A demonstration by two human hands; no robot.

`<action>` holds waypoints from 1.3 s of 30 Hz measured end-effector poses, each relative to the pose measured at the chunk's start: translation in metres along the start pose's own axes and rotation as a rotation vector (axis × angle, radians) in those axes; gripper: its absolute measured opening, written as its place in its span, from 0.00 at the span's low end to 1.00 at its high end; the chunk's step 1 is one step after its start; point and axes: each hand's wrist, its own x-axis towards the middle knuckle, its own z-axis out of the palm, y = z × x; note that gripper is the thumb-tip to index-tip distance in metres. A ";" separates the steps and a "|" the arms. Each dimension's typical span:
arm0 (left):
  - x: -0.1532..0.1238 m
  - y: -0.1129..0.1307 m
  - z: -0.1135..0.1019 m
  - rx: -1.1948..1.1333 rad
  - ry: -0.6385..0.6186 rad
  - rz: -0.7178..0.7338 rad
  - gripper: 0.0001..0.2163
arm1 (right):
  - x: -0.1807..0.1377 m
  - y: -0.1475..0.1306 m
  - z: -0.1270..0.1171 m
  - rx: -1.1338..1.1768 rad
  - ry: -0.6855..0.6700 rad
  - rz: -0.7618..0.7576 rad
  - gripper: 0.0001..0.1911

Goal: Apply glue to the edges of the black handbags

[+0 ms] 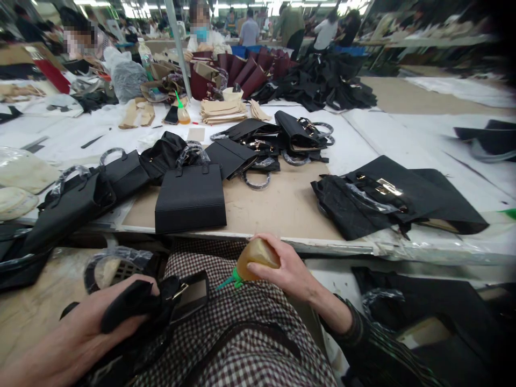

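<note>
My right hand (pixel 288 269) is wrapped round an amber glue bottle (pixel 255 259) with a green nozzle, the tip pointing left and down over my lap. My left hand (pixel 94 322) grips a black handbag piece (pixel 159 309) whose open flap shows a pale inner face. The nozzle tip sits just right of that flap, not touching it. Both hands are below the table's front edge, above my checked clothing (pixel 242 344).
A finished black handbag (pixel 190 198) lies flat on the brown board (pixel 278 207) in front of me. More black bags (pixel 397 196) and wrapped handles lie left, right and behind. Dark red bags (pixel 250 67) stand farther back, where other people work.
</note>
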 end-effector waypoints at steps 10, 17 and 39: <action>-0.003 -0.048 0.028 0.260 0.039 0.087 0.14 | 0.005 0.021 0.032 -0.040 0.037 0.013 0.28; -0.007 -0.045 0.035 0.243 0.065 0.169 0.12 | 0.028 0.026 0.058 -0.124 0.069 -0.089 0.28; -0.008 -0.043 0.031 0.297 -0.110 0.204 0.07 | 0.040 0.026 0.063 -0.090 0.012 0.007 0.25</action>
